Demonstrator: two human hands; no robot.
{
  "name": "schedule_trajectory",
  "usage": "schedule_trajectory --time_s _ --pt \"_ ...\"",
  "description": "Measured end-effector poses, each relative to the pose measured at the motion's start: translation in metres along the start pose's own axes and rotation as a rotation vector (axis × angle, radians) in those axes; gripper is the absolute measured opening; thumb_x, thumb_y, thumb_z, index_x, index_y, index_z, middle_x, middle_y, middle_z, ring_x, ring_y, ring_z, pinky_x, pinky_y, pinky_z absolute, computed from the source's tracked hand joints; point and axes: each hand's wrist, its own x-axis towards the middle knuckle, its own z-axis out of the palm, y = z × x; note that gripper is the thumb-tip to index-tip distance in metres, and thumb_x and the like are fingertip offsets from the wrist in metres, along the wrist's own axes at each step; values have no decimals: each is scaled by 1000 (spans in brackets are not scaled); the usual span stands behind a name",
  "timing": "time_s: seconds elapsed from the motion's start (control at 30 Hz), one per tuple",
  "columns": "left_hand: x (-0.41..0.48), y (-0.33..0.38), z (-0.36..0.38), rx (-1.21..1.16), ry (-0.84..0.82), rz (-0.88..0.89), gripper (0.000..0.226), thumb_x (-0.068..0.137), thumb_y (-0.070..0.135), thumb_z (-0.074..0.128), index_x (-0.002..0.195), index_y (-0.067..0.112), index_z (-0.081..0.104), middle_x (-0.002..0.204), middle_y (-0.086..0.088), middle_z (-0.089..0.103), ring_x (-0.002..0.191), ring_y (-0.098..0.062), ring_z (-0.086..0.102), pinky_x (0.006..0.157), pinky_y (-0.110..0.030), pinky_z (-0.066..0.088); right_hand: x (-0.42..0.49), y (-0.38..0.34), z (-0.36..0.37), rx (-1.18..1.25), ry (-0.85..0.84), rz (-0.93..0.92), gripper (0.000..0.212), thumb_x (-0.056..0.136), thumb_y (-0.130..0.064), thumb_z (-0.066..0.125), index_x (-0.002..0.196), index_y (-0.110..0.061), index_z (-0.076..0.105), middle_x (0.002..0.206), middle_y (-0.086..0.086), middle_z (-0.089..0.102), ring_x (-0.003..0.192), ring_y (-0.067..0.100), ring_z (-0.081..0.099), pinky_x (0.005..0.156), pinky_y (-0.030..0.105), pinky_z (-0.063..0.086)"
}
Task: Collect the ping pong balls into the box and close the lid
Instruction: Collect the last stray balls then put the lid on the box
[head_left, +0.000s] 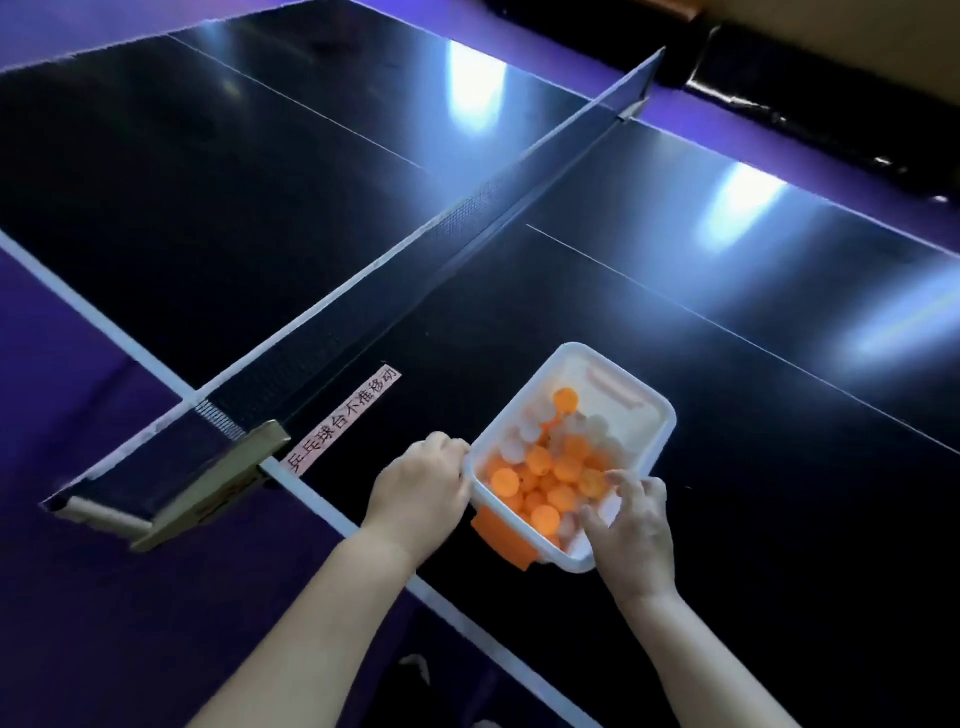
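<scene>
I see a glossy black desk (675, 364) split by a dark mesh net (415, 249). Near its edge sits a rectangular translucent plastic box (613, 395), lid off, heaped with smooth orange and white ping pong balls (550, 467). My left hand (415, 488) grips its rim; my right hand (631, 530) has loosely curled fingers (623, 480) over the balls.

Black counter (260, 182) with white lines, taut net (415, 244), pink label strip (345, 418), purple floor (78, 597).
</scene>
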Motion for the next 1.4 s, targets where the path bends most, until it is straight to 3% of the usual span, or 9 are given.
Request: schedule_trajectory --time_s 0.03,0.17,0.3,0.4,0.53,0.9,1.17,1.27,1.4 --pt "10 -1 3 22 -2 31 28 83 30 66 106 14 63 97 2 62 83 -14 63 59 -28 56 1 0 4 -16 10 37 40 81 -19 69 119 -14 55 119 7 42 82 20 54 68 32 49" --pt "41 0 14 -13 -125 51 37 94 32 46 127 15 44 117 -1 54 103 -17 55 79 -29 51 1 0 13 -82 63 103 39 82 -11 66 119 -8 54 116 9 39 75 22 53 63 27 43" --pt "53 3 23 -89 -222 9 22 93 24 46 113 13 48 104 -4 58 89 -24 60 68 -33 48 0 3 12 -25 106 262 46 84 -14 64 125 -7 45 123 13 40 86 29 57 67 28 41" --pt "51 7 31 -126 -233 1 19 93 21 47 109 10 46 100 -7 59 86 -27 61 63 -32 44 -5 7 12 26 32 301 58 88 -19 57 139 -12 31 131 10 45 101 29 57 78 36 49" --pt "37 9 36 -178 -190 -14 17 93 18 47 107 10 49 95 -7 62 80 -25 63 64 -35 52 -11 9 10 27 4 314 69 89 -16 55 147 -11 18 139 12 41 114 31 53 89 38 49" --pt "-40 19 31 -253 -49 -147 18 88 16 57 105 13 51 86 0 59 68 -15 59 55 -26 50 -57 23 -3 -52 48 46 66 92 -11 54 147 -5 19 138 16 41 119 29 51 93 32 46" --pt "-170 54 50 -244 98 -368 15 87 13 57 100 14 50 89 0 58 70 -15 57 49 -18 36 -127 76 -14 -10 -92 -180 64 92 -11 53 147 -8 20 135 13 43 113 28 54 86 32 46" --pt "-230 75 58 -297 112 -482 10 86 13 54 94 15 50 83 2 56 68 -15 56 51 -24 42 -158 100 -23 16 -179 -244 59 92 -9 51 145 -10 25 126 12 48 103 27 56 76 24 41" --pt "-296 93 72 -327 134 -586 8 87 14 51 94 15 50 81 1 56 66 -17 56 52 -29 44 -201 126 -26 6 -230 -298 60 91 -10 51 146 -11 25 123 11 50 99 25 57 80 29 46"
